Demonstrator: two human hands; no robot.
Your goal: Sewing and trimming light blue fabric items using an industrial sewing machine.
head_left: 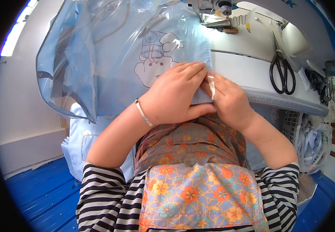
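Light-blue fabric (115,71) printed with a cartoon bear (154,69) lies on the sewing table under glossy clear plastic film. Over its right edge, near my body, my left hand (175,92) has its fingers pressed together, the thumb lower down on the near edge. My right hand (229,98) meets it there, fingers closed on the fabric's edge and fingertips partly hidden by the left hand. A small whitish strip (212,87) shows against the right fingers. Just beyond the hands is the sewing machine's needle area (225,7).
Black-handled scissors (282,73) lie on the machine bed at the right. A ruler-like strip (287,99) runs along the table's front edge. Below it stand a white plastic basket (291,123) and a clear bag (314,143). More light-blue fabric (76,147) hangs at the left.
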